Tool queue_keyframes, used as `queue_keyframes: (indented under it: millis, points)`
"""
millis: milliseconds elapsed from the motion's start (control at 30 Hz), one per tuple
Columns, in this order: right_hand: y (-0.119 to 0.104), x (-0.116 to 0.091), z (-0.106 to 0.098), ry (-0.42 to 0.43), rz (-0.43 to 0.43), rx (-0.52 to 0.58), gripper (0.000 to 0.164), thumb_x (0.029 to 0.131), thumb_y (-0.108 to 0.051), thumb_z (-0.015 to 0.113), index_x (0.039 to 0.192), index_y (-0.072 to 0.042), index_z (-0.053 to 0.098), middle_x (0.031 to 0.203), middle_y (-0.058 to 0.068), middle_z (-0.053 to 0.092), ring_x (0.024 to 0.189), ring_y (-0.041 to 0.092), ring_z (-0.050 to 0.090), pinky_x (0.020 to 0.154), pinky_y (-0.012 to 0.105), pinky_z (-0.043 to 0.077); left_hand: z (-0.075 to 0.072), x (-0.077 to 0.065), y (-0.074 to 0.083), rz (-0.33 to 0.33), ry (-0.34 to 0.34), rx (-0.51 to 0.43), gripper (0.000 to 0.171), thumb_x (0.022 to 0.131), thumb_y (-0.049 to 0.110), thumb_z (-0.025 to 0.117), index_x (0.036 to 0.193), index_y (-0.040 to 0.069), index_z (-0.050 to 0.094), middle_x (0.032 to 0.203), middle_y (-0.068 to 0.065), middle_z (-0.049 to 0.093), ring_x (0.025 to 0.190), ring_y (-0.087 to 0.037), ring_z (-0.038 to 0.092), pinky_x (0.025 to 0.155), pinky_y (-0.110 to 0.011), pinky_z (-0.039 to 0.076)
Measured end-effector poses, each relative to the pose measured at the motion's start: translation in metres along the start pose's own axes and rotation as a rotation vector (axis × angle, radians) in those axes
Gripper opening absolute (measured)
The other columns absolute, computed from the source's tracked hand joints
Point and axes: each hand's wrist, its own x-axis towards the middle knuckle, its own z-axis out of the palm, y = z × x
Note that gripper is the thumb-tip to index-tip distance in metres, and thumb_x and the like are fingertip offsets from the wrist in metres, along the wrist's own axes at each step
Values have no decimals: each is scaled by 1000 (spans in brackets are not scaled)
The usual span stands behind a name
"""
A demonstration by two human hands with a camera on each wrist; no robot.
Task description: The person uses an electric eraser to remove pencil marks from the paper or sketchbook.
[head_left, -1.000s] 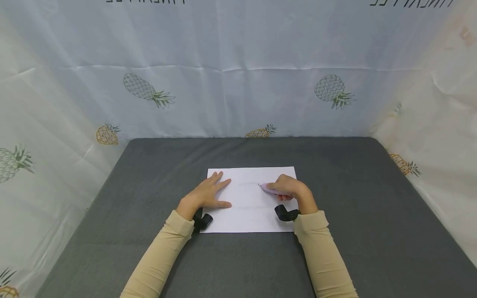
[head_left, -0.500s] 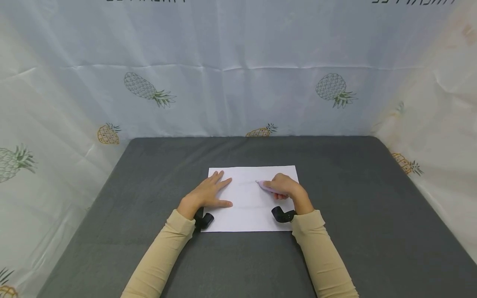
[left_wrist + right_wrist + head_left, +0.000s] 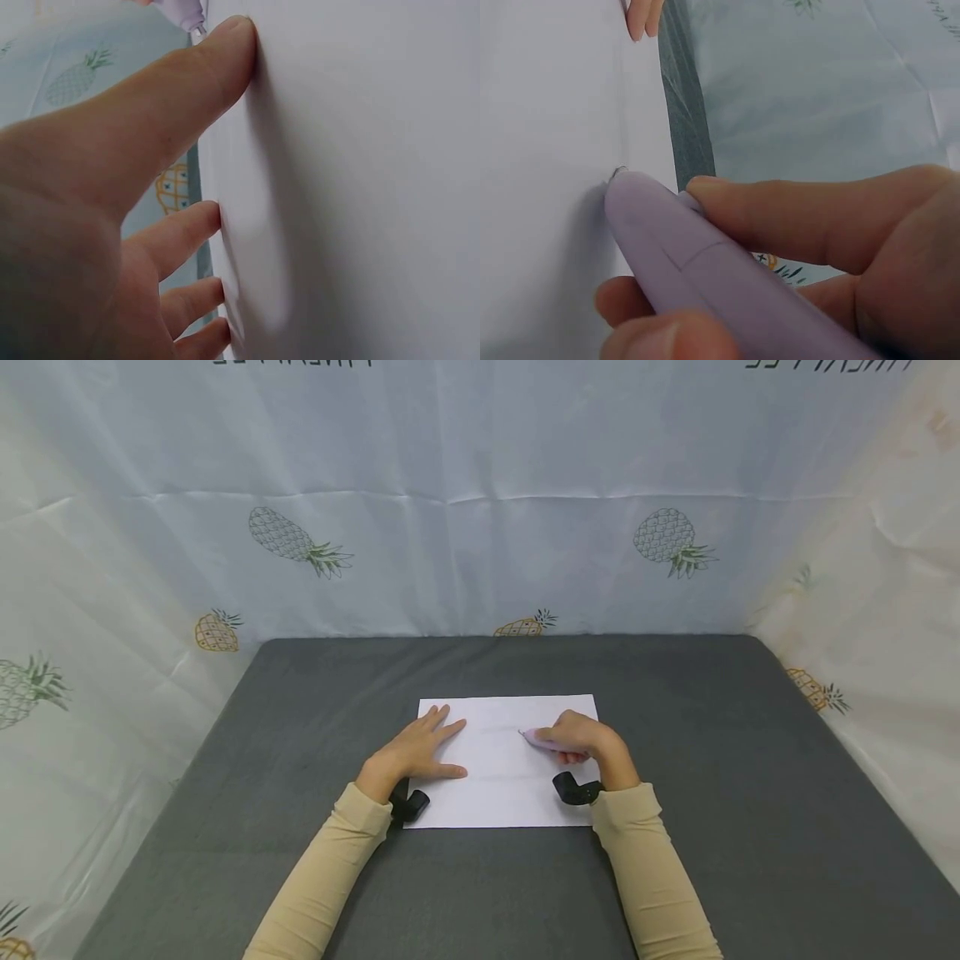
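A white sheet of paper [image 3: 498,797] lies in front of me in the head view. On its left part my left hand [image 3: 416,752] rests with the fingers spread; the left wrist view shows the thumb [image 3: 214,64] and fingertips against the sheet. My right hand [image 3: 588,735] grips a thick lilac pen-shaped tool [image 3: 705,262] over the right half. One finger touches a small raised button [image 3: 690,201] on its side. The narrow metal tip [image 3: 198,33] points left at the paper; whether it touches is hard to tell. Part of the tool is hidden in the hand.
The paper lies on a dark grey cloth-covered table [image 3: 480,893]. Pale curtains [image 3: 480,560] printed with pineapples hang behind it and at both sides. Black wrist devices [image 3: 573,789] sit low over the sheet.
My right hand with the lilac tool has gone slightly left and away from me, then back right to about where it was. The left hand stays in place.
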Motion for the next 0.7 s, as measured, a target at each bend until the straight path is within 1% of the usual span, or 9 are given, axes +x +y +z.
queue_keyframes:
  millis: [233,467,567,700]
  points:
    - [-1,0,1,8,-10,3,43,97,-37,52,70,-4,59,47,-3,48,41,7,37,43,19,31,1,-1,-1,8,9,-6,83,85,50,67,151,14,32,162,-21,16,151,-41,13,121,-56,21]
    - [-6,4,8,62,-25,22,42,96,-34,52,72,-2,61,46,-2,48,41,8,36,43,20,32,1,-2,-1,13,19,-17,83,84,50,67,151,14,33,162,-21,16,151,-41,13,121,-56,21]
    - [-5,5,7,57,-20,4,43,97,-35,51,70,-3,61,46,-2,48,41,9,36,43,20,32,1,-1,-1,13,19,-14,83,84,50,67,151,14,33,162,-21,16,151,-41,13,121,-56,22]
    - [-4,2,4,27,-4,-17,45,97,-38,51,67,-5,60,46,-2,48,41,8,37,43,20,31,1,-1,-1,13,20,-11,84,84,50,67,151,14,32,162,-20,16,151,-41,13,120,-57,22]
